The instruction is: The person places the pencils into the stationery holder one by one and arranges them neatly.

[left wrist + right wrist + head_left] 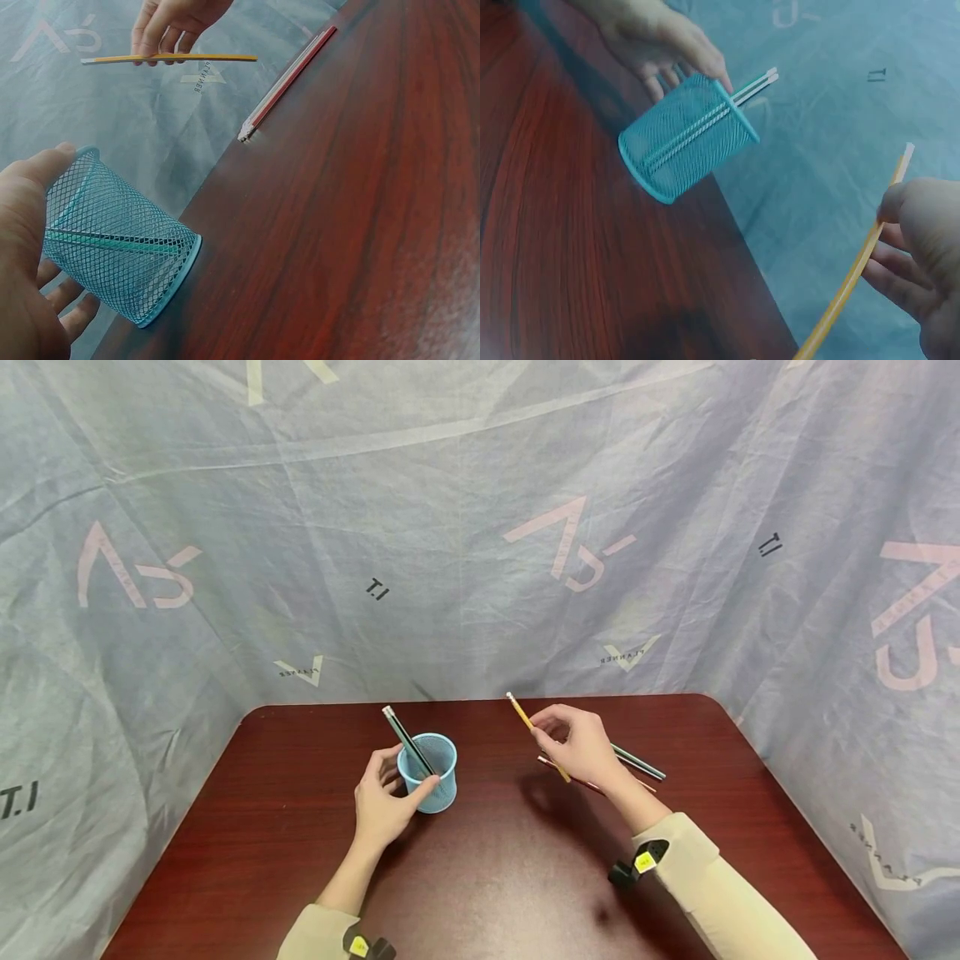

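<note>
The yellow pencil (537, 737) is pinched in the curled fingers (553, 723) of the right hand (581, 748) and held slanted above the tabletop (495, 877), its eraser end pointing up and away from the person. Under that hand, a red pencil (289, 75) and a green pencil (639, 762) are seen lying on the tabletop, close together. The blue mesh cup (429, 772) is stood upright left of centre and is gripped by the left hand (384, 802), thumb on one side and fingers on the other. Two dark pencils (405, 739) are leaned inside the cup, their ends sticking out above the rim. The two hands are kept well apart.
</note>
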Motion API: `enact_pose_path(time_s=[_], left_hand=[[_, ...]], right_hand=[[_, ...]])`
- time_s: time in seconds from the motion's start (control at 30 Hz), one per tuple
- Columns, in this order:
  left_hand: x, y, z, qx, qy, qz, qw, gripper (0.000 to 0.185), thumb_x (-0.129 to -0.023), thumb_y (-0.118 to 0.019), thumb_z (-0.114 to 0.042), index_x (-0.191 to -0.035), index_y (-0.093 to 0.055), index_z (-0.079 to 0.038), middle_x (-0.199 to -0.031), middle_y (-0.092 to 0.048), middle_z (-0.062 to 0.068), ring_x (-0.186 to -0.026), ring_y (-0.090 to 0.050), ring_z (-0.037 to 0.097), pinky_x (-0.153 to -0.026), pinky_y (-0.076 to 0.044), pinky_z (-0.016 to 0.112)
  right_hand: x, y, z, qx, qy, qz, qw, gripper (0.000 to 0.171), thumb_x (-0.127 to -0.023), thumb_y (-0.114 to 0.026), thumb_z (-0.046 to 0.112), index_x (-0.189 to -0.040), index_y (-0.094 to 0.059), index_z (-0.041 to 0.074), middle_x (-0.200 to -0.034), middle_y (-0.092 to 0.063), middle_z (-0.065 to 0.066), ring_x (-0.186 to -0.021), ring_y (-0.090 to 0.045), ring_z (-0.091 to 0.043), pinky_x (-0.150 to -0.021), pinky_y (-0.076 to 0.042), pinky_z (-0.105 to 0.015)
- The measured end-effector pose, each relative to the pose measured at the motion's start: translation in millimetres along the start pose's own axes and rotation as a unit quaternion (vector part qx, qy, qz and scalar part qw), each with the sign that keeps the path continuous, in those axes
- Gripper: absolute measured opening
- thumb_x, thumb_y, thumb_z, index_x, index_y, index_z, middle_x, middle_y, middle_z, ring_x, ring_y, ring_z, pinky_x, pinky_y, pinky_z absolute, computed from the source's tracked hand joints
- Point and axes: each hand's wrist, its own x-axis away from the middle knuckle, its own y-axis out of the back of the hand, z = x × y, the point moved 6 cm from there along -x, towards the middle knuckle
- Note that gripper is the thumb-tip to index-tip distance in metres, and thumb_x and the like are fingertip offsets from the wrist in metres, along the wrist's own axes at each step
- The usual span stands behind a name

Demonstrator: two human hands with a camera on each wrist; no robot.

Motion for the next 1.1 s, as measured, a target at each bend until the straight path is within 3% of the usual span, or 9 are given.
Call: enact_pose_path(time_s=[0.23,0.47,0.73,0.97,1.1], left_hand=[[-0.1,-1.9,1.4,0.000,-0.001,0.003,1.0000,0.070,-0.076,-0.099,-0.020,-0.136,-0.064,-0.013,-0.122,-0.075,0.012,-0.116,-0.074,0.030,-0.098,-0.064,0.052],[0.4,0.0,1.3,-0.009,-0.008,-0.005,0.9999,0.069,-0.075,-0.099,-0.018,-0.135,-0.065,-0.010,-0.124,-0.075,0.012,-0.117,-0.074,0.031,-0.097,-0.064,0.053],[-0.9,-0.4,0.1,-0.007,-0.008,0.003,0.9999,0.070,-0.076,-0.099,-0.019,-0.136,-0.064,-0.009,-0.127,-0.074,0.012,-0.118,-0.073,0.032,-0.098,-0.063,0.056],[-1.2,0.3,1.5,-0.006,-0.012,-0.001,0.9999,0.069,-0.075,-0.099,-0.019,-0.134,-0.065,-0.010,-0.127,-0.074,0.012,-0.116,-0.074,0.032,-0.097,-0.063,0.055],[-1.8,0.1,2.2,-0.008,-0.014,-0.002,0.9999,0.069,-0.075,-0.099,-0.018,-0.134,-0.065,-0.010,-0.128,-0.074,0.011,-0.116,-0.074,0.031,-0.096,-0.064,0.054]], right_hand=[[-10,-7,6,-0.079,-0.041,-0.013,0.996,0.007,-0.099,-0.074,0.005,-0.106,-0.073,0.007,-0.090,-0.077,-0.008,-0.080,-0.072,-0.015,-0.071,-0.061,-0.021],[-22,-12,22,-0.145,-0.026,-0.035,0.988,0.008,-0.100,-0.072,0.003,-0.107,-0.069,0.002,-0.091,-0.074,-0.016,-0.082,-0.075,-0.027,-0.075,-0.063,-0.021],[-32,-13,40,-0.150,-0.007,-0.040,0.988,0.008,-0.101,-0.071,0.007,-0.108,-0.068,0.006,-0.093,-0.075,-0.013,-0.086,-0.071,-0.022,-0.075,-0.060,-0.020],[-45,-21,54,-0.170,0.004,-0.047,0.984,0.009,-0.100,-0.071,0.003,-0.109,-0.068,0.002,-0.097,-0.076,-0.016,-0.090,-0.073,-0.019,-0.080,-0.065,-0.027],[-51,-25,61,-0.179,0.008,-0.050,0.983,0.009,-0.100,-0.070,0.001,-0.109,-0.067,0.000,-0.098,-0.076,-0.017,-0.091,-0.073,-0.019,-0.079,-0.063,-0.024]])
